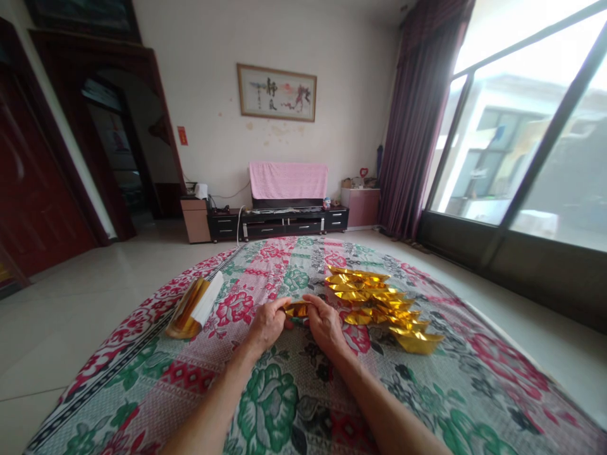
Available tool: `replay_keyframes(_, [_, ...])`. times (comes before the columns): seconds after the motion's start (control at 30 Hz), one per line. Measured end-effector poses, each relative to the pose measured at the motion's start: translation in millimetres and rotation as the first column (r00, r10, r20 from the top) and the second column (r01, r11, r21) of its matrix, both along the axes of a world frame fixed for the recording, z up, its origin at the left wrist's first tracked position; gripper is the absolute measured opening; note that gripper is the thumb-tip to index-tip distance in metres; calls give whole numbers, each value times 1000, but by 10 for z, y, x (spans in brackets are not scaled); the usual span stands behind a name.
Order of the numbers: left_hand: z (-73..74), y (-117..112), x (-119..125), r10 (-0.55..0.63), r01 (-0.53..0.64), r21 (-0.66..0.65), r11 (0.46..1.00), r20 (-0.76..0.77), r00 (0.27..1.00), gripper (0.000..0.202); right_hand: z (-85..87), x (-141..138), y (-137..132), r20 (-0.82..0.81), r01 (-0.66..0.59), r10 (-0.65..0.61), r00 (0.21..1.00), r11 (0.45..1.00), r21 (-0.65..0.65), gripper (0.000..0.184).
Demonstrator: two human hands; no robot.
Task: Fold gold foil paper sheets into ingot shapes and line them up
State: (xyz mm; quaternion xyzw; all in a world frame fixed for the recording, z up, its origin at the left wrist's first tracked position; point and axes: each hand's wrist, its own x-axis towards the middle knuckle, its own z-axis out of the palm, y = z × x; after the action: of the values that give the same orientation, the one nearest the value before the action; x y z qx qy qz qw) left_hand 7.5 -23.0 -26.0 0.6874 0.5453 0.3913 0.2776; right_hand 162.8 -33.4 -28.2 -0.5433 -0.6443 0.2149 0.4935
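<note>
Both of my hands meet over a small piece of gold foil paper above a floral cloth. My left hand pinches its left end, and my right hand pinches its right end, fingers curled round it. To the right of my right hand lies a row of several folded gold paper ingots, the nearest one the largest. To the left of my left hand lies a stack of gold foil sheets with white backing showing.
The floral cloth covers the floor or a low surface, with pale tiles around it. A low TV cabinet with a pink cloth over the screen stands at the far wall. Large windows and a purple curtain are on the right, dark wooden doors on the left.
</note>
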Motion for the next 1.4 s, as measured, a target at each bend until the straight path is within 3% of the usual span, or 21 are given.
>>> replay_keyframes(0.2, [38, 9, -20, 7, -3, -107, 994, 36, 999, 50, 44, -10, -3, 26, 55, -55, 998, 998, 10, 34])
replay_keyframes(0.47, [16, 24, -36, -5, 6, -100, 995, 5, 1000, 52, 91, -7, -84, 51, -33, 30, 998, 998, 49, 32])
replay_keyframes(0.7, [36, -3, -5, -19, 21, -116, 993, 25, 1000, 50, 40, -5, -43, 73, 57, -61, 995, 997, 56, 33])
replay_keyframes(0.87, [31, 3, 7, 26, -22, -116, 993, 34, 999, 51, 45, -2, -60, 86, -38, 31, 996, 996, 83, 33])
replay_keyframes(1.07, [43, -22, 30, -21, 23, -127, 992, 14, 1000, 50, 24, -2, -38, 97, 86, -94, 991, 993, 87, 33])
replay_keyframes(1.27, [4, -6, 16, -17, 20, -88, 996, 33, 999, 50, 81, -28, -102, 155, -39, 19, 988, 991, 127, 33])
replay_keyframes(1.4, [-4, -1, 14, 3, 4, -126, 992, 55, 998, 51, 79, -13, -82, 144, 42, -55, 988, 995, 90, 33])
